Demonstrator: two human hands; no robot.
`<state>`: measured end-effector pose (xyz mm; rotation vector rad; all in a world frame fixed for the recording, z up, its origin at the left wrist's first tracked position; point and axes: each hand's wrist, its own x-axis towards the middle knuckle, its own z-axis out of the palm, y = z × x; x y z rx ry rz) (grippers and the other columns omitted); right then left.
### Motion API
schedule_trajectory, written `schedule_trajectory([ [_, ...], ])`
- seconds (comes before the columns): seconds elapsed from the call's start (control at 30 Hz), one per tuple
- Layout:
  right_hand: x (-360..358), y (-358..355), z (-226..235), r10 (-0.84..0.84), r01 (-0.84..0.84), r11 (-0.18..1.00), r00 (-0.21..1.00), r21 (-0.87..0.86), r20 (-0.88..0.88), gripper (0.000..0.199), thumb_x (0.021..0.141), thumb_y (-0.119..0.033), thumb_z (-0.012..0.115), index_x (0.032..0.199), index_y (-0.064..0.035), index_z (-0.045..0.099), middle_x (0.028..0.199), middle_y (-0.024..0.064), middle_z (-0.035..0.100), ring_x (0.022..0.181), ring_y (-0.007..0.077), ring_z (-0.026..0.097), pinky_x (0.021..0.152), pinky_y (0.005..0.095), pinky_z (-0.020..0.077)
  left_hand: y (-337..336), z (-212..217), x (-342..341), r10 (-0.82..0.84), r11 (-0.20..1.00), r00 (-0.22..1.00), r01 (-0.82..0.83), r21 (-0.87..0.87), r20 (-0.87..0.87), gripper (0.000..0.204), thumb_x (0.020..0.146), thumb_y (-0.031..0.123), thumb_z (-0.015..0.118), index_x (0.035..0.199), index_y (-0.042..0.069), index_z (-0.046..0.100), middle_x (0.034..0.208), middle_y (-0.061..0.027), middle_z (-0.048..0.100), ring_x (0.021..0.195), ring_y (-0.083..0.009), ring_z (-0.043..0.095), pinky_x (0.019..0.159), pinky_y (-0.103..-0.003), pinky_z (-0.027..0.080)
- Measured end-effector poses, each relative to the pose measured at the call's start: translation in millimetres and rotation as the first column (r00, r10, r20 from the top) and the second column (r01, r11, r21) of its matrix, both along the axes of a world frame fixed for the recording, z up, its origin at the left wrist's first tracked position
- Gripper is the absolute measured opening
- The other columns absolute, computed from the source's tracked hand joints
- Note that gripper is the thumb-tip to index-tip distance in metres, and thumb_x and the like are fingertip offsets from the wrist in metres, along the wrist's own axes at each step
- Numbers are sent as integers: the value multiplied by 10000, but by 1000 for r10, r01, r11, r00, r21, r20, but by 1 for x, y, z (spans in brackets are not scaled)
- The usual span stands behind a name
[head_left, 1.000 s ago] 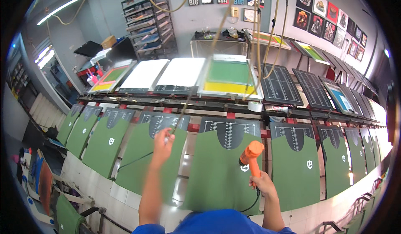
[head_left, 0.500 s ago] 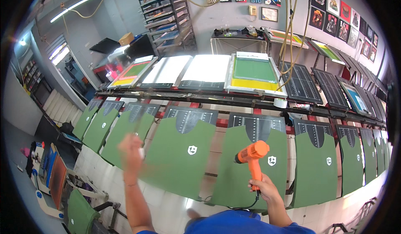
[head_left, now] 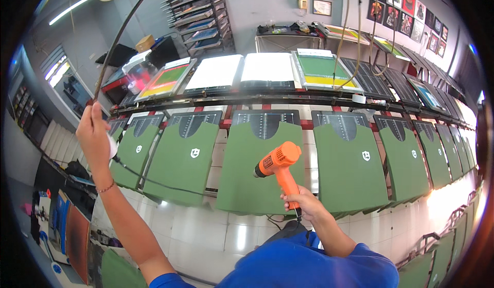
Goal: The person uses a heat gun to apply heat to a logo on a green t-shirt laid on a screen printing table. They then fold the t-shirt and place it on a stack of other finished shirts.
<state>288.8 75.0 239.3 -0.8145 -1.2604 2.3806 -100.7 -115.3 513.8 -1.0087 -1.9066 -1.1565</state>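
My right hand [head_left: 304,203] is closed round the handle of an orange heat gun [head_left: 282,157], its dark nozzle aimed left. The gun hovers over a green fabric panel [head_left: 257,185] lying on a black marked board. Raised at the left, my left hand [head_left: 93,133] is closed on a white cord connector [head_left: 112,146]; the fingers partly hide it. A black cord [head_left: 154,181] trails from this connector toward the right. A dark cable [head_left: 114,46] comes down from above to my left fingertips; whether it joins the connector is hidden.
More green panels [head_left: 177,172], several with a white shield emblem, lie along the row of boards. Behind them runs a dark rail [head_left: 247,101] with screen frames [head_left: 329,69] and white sheets [head_left: 215,72]. Yellowish cables [head_left: 358,41] hang at right. A drying rack [head_left: 198,18] stands behind.
My left hand has risen up and left to the hanging dark cable. The heat gun has moved up and left in view, staying in my right hand. The whole view has shifted along the row.
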Motion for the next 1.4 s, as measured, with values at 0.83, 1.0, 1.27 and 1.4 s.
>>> schedule_trajectory([
  [0.83,-112,91,2,-335,249,900,921,358,202,270,906,-233,608,1028,-1,543,799,60,594,639,159,627,572,284,534,-55,-197,-134,-300,928,678,369,42,672,419,1018,361,494,733,55,480,632,-15,525,587,-98,488,584,-262,410],
  [1.0,-93,98,-13,-440,326,875,844,356,308,252,887,-194,609,1016,5,526,759,41,559,595,136,594,548,277,513,21,-220,-79,-425,751,454,659,26,783,284,980,272,552,839,26,557,737,-34,591,696,-109,544,653,-271,447],
  [1.27,-85,97,-33,-396,334,914,862,232,317,240,869,-148,613,1026,7,519,748,26,542,604,120,588,557,270,509,99,-279,-63,-443,485,-56,825,292,895,262,942,258,602,958,-2,626,892,-58,631,827,-133,593,738,-271,471],
  [1.4,-95,93,-39,-431,344,897,820,277,376,256,865,-148,619,1041,13,526,755,22,548,610,120,592,568,268,510,113,-300,-57,-391,428,-243,806,409,888,382,926,315,633,1132,-3,586,943,-56,619,812,-121,585,665,-255,473],
])
